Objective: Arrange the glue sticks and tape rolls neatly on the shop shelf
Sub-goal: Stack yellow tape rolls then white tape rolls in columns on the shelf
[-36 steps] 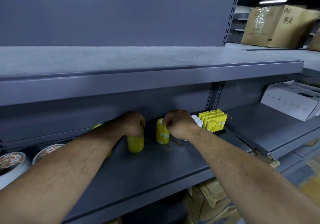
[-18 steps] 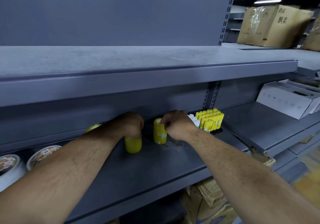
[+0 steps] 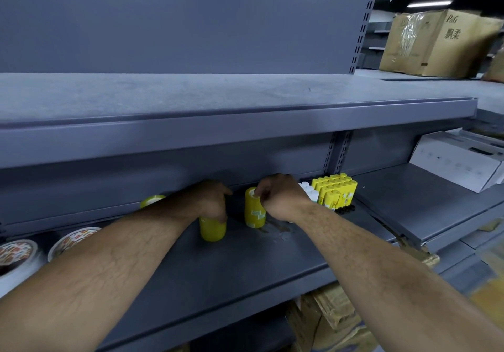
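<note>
Dim bluish light; ceiling tubes glow upper right; wide-angle bending, blurred lower-right corner.

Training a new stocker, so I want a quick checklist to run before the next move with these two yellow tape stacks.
1. Left hand grips nearer tape stack from above: ok.
2. Right hand pinches top of farther tape stack: ok.
3. Both stacks upright on the shelf: ok.
4. Stacks in one even row: not ok, the nearer one stands closer to the front edge.
5. Room between farther stack and glue sticks: cannot tell, right hand hides it.
</note>
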A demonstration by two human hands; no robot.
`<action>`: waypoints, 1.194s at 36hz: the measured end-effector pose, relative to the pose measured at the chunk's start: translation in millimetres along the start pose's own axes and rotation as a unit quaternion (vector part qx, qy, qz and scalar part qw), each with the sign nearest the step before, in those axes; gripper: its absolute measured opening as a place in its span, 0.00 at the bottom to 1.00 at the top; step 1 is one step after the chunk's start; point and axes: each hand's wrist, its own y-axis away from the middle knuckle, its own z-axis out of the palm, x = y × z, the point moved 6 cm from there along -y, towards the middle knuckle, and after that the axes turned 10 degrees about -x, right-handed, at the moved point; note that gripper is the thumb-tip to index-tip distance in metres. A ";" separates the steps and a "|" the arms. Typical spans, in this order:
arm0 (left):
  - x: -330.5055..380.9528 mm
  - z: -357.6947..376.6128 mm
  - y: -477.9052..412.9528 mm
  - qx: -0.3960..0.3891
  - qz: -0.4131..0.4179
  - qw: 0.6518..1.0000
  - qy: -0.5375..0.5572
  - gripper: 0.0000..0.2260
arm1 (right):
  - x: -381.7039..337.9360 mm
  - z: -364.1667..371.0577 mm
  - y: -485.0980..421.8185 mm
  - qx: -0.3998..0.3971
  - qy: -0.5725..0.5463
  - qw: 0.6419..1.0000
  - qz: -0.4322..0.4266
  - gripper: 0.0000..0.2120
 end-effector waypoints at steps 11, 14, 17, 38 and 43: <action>-32.0 -28.4 59.8 0.113 -0.046 0.992 -0.040 0.37 | -48.1 18.2 -25.3 -0.004 0.093 0.992 -0.084 0.23; -55.1 -27.7 88.8 0.137 -0.077 0.987 -0.032 0.34 | -77.3 36.4 -34.7 -0.011 0.118 0.985 -0.123 0.25; -85.6 -19.8 122.7 0.144 -0.117 0.982 -0.019 0.33 | -113.5 54.9 -38.9 0.006 0.118 0.979 -0.168 0.25; -337.2 78.4 429.7 0.191 -0.327 0.923 0.063 0.36 | -427.7 233.2 53.6 -0.093 0.073 0.930 -0.349 0.24; -399.5 105.0 490.4 0.184 -0.353 0.914 0.081 0.30 | -492.7 277.8 79.9 -0.110 0.117 0.922 -0.353 0.22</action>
